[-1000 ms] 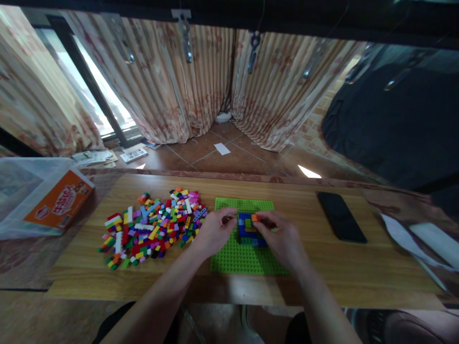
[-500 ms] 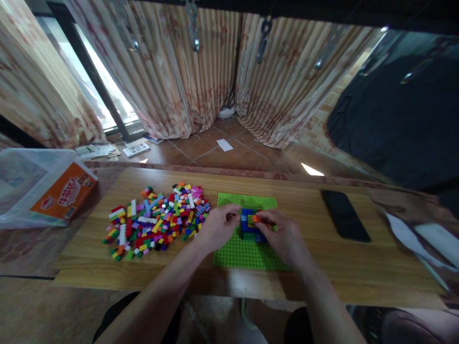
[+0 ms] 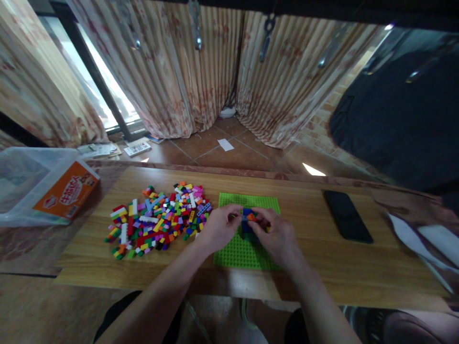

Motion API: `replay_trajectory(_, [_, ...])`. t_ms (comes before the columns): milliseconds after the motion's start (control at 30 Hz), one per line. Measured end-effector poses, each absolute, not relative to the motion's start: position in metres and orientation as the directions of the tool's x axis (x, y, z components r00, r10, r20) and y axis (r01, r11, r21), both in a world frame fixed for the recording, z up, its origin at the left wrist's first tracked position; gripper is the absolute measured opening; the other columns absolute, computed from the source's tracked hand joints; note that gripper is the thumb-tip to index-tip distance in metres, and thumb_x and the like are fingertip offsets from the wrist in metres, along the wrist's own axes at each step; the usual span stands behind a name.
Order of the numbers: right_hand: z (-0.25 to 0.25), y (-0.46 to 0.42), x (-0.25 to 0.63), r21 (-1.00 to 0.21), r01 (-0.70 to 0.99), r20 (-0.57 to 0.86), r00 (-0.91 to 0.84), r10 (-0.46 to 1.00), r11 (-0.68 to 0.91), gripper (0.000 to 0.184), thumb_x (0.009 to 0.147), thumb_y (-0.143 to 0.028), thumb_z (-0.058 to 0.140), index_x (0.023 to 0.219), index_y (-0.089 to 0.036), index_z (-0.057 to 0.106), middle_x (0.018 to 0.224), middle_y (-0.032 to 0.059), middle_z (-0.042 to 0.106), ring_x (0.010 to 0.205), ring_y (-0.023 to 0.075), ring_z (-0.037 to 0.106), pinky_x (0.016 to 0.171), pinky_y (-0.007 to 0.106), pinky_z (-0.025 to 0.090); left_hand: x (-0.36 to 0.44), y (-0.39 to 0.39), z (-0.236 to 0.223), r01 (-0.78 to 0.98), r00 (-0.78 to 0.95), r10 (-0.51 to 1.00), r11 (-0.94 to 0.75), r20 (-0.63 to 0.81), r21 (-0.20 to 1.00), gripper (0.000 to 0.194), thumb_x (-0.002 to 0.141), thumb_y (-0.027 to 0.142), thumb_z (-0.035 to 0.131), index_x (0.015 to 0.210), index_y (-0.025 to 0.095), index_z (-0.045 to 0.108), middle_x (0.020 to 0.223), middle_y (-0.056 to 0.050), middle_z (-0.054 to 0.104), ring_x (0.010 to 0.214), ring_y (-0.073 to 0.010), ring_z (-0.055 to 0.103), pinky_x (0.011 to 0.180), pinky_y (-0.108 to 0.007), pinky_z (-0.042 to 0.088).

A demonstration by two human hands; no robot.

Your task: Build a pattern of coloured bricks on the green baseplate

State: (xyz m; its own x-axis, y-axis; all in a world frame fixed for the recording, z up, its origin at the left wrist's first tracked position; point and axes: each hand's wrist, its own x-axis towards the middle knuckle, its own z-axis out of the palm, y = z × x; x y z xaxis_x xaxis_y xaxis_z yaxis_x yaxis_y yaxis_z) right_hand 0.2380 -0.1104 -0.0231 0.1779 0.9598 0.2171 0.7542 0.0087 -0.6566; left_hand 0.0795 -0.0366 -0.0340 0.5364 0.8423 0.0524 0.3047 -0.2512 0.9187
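A green studded baseplate (image 3: 244, 255) lies on the wooden table, and a small build of mostly blue toy bricks (image 3: 245, 225) stands on it, partly covered by my fingers. My right hand (image 3: 276, 234) pinches an orange toy brick (image 3: 251, 217) over the top of the build. At the build's left side is my left hand (image 3: 220, 227), thumb and fingertips brought together; what they hold, if anything, is too small to make out. Left of the plate spreads a loose pile of many-coloured toy bricks (image 3: 158, 224).
A black phone (image 3: 347, 216) lies on the table (image 3: 315, 205) to the right, with white paper (image 3: 412, 239) beyond it. A clear plastic bin (image 3: 21, 191) with an orange label stands at the left. Curtains (image 3: 172, 71) hang behind the table.
My right hand has shifted slightly left with the orange brick, from the right part of the blue build toward its middle. My left hand stays nearly in place.
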Motion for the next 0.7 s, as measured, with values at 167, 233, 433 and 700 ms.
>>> replay_trajectory(167, [-0.026,-0.106,0.227,-0.532,0.847,0.243,0.150,0.958,0.002,0.024,0.087,-0.030,0.057,0.107,-0.023,0.067,0.091,0.0052,0.069,0.078,0.0193,0.064,0.071,0.033,0.050,0.080,-0.038,-0.031,0.321,0.539,0.839,-0.284,0.073,0.904,0.030,0.083,0.011,0.051,0.107,0.017,0.067,0.092,-0.004,0.074,0.083,-0.0168,0.069,0.078,-0.028,0.054])
replay_trajectory(233, [-0.026,-0.104,0.225,-0.469,0.883,0.244,0.126,0.962,0.003,0.021,0.086,-0.030,0.058,0.103,-0.023,0.068,0.089,0.0052,0.069,0.079,0.0206,0.063,0.071,0.033,0.049,0.080,-0.038,-0.031,0.327,0.536,0.840,-0.295,0.081,0.898,0.031,0.082,0.010,0.051,0.107,0.018,0.067,0.093,-0.003,0.074,0.084,-0.0167,0.069,0.078,-0.028,0.054])
replay_trajectory(433, [-0.029,-0.100,0.228,-0.416,0.909,0.224,0.091,0.970,0.011,0.017,0.082,-0.033,0.064,0.096,-0.024,0.069,0.082,0.0036,0.067,0.077,0.0209,0.062,0.069,0.033,0.047,0.081,-0.038,-0.032,0.354,0.531,0.844,-0.300,0.073,0.886,0.032,0.083,0.009,0.049,0.108,0.017,0.067,0.093,-0.004,0.074,0.085,-0.0170,0.069,0.079,-0.028,0.054])
replay_trajectory(700, [-0.024,-0.105,0.242,-0.563,0.825,0.264,0.122,0.957,0.051,0.023,0.080,-0.032,0.066,0.102,-0.026,0.070,0.097,0.0052,0.066,0.091,0.0220,0.062,0.081,0.037,0.050,0.082,-0.040,-0.031,0.371,0.526,0.850,-0.271,0.040,0.888,0.032,0.082,0.010,0.052,0.111,0.015,0.066,0.091,-0.005,0.074,0.084,-0.0182,0.069,0.080,-0.030,0.054])
